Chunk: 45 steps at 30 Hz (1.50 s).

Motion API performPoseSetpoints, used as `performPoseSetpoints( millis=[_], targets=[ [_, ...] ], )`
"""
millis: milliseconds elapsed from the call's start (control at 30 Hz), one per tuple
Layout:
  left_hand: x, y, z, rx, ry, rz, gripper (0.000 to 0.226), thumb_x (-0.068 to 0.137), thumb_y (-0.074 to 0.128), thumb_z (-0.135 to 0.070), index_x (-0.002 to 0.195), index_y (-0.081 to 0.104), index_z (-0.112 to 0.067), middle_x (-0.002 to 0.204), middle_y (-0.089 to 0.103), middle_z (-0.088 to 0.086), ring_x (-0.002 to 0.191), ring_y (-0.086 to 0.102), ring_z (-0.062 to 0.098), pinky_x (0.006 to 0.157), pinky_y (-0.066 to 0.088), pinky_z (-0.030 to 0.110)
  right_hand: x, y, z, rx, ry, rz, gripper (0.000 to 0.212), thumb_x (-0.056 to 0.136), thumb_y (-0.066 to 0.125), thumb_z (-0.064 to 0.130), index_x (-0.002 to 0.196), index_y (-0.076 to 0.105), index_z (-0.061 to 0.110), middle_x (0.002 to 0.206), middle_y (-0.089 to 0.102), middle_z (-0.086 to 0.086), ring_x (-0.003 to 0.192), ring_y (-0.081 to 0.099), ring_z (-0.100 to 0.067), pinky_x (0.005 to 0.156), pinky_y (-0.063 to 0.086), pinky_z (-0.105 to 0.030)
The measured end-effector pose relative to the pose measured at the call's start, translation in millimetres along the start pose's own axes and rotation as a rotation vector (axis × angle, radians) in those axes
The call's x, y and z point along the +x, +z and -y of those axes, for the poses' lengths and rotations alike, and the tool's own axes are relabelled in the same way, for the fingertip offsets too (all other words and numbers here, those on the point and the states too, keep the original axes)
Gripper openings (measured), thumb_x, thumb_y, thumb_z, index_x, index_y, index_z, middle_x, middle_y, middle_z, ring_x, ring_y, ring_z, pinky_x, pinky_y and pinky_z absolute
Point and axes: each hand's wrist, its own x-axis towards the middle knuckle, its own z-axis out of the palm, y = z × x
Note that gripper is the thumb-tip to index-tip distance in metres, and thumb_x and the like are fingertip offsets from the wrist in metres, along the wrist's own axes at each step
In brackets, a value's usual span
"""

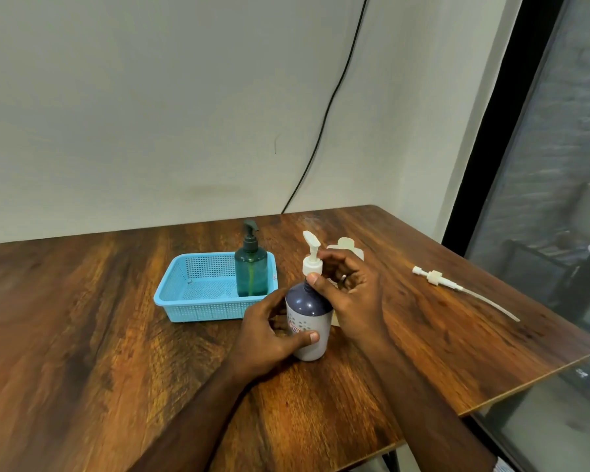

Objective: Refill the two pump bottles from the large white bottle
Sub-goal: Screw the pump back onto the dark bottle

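Left hand [269,330] grips the grey pump bottle [309,321], right hand [348,287] pinches its white pump [311,258]; the green pump bottle [251,270] stands in the blue basket [184,294].

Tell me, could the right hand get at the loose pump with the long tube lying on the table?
Probably yes, once it lets go. The right hand is pinching the white pump head on the grey bottle. The loose pump lies in the open to its right, with only bare table between them.
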Motion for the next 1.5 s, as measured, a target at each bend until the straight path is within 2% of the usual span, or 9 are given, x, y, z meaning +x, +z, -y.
performPoseSetpoints(
  millis=[267, 467, 600, 800, 867, 1033, 1200, 1333, 1500],
  targets=[
    [0, 1, -2, -0.015, -0.004, 0.007, 0.071, 0.064, 0.092, -0.034, 0.128, 0.064, -0.021, 0.114, 0.074, -0.011, 0.106, 0.070, 0.010, 0.084, 0.059, 0.027, -8, -4, -20, -0.009, 0.010, 0.035, 0.032, 0.082, 0.078, 0.002, 0.098, 0.067, 0.027, 0.102, 0.072, 0.010, 0.102, 0.069, -0.015, 0.086, 0.058, -0.033],
    [1, 0, -1, -0.008, -0.007, 0.011, 0.069, 0.067, 0.094, -0.021, 0.129, 0.063, -0.019, 0.114, 0.074, -0.009, 0.106, 0.070, 0.010, 0.084, 0.059, 0.028, -3, -1, -23, 0.099, 0.062, 0.066, 0.019, 0.088, 0.072, 0.002, 0.100, 0.061, 0.010, 0.106, 0.073, -0.009, 0.106, 0.070, -0.025, 0.090, 0.057, -0.053],
    [0, 0, -1, -0.013, -0.008, 0.010, 0.069, 0.067, 0.094, -0.020, 0.130, 0.063, -0.019, 0.115, 0.074, -0.008, 0.107, 0.070, 0.010, 0.085, 0.059, 0.027, -6, 3, -25, 0.108, 0.069, 0.024, 0.021, 0.086, 0.076, 0.007, 0.100, 0.064, 0.017, 0.108, 0.073, -0.009, 0.106, 0.070, -0.026, 0.090, 0.057, -0.055],
    [0, 0, -1, -0.010, -0.005, 0.005, 0.068, 0.068, 0.094, -0.018, 0.128, 0.064, -0.019, 0.114, 0.074, -0.010, 0.106, 0.070, 0.007, 0.084, 0.058, 0.024, -14, 8, -26, 0.072, 0.129, -0.034, 0.030, 0.087, 0.075, 0.013, 0.110, 0.070, 0.030, 0.111, 0.073, 0.013, 0.107, 0.068, -0.008, 0.088, 0.059, -0.031],
    [0, 0, -1, -0.004, -0.004, 0.010, 0.069, 0.068, 0.094, -0.019, 0.129, 0.063, -0.019, 0.115, 0.074, -0.010, 0.107, 0.070, 0.008, 0.085, 0.058, 0.025, -17, 12, -27, 0.062, 0.150, -0.078, 0.028, 0.086, 0.076, 0.016, 0.106, 0.071, 0.035, 0.108, 0.073, 0.020, 0.106, 0.068, -0.005, 0.088, 0.059, -0.030],
    [0, 1, -1, 0.004, 0.002, 0.007, 0.068, 0.067, 0.094, -0.016, 0.128, 0.064, -0.020, 0.113, 0.074, -0.012, 0.105, 0.069, 0.004, 0.082, 0.055, 0.017, -17, 14, -27, 0.103, 0.151, -0.145, 0.023, 0.084, 0.077, 0.010, 0.103, 0.072, 0.022, 0.106, 0.075, 0.008, 0.101, 0.071, -0.015, 0.087, 0.060, -0.041],
    [1, 1, -1, 0.014, 0.007, 0.005, 0.067, 0.067, 0.093, -0.015, 0.126, 0.064, -0.023, 0.111, 0.074, -0.014, 0.105, 0.069, 0.003, 0.081, 0.053, 0.014, -19, 16, -25, 0.098, 0.110, -0.171, 0.026, 0.080, 0.080, 0.007, 0.096, 0.070, 0.026, 0.102, 0.074, 0.017, 0.101, 0.071, -0.010, 0.086, 0.060, -0.033],
    [1, 1, -4, 0.025, 0.014, 0.009, 0.064, 0.068, 0.092, -0.011, 0.121, 0.062, -0.031, 0.114, 0.071, -0.023, 0.104, 0.069, 0.000, 0.081, 0.052, 0.011, -16, 25, -22, 0.027, 0.089, -0.267, 0.033, 0.069, 0.090, 0.013, 0.086, 0.063, 0.023, 0.092, 0.071, 0.011, 0.093, 0.070, -0.011, 0.080, 0.061, -0.034],
    [1, 0, -2, 0.036, 0.017, 0.017, 0.067, 0.068, 0.093, -0.019, 0.125, 0.060, -0.033, 0.114, 0.072, -0.022, 0.108, 0.067, 0.000, 0.084, 0.052, 0.012, -23, 21, -21, -0.013, 0.097, -0.119, 0.038, 0.084, 0.079, 0.029, 0.113, 0.058, 0.042, 0.115, 0.067, 0.016, 0.110, 0.064, -0.003, 0.089, 0.057, -0.028]
  ],
)
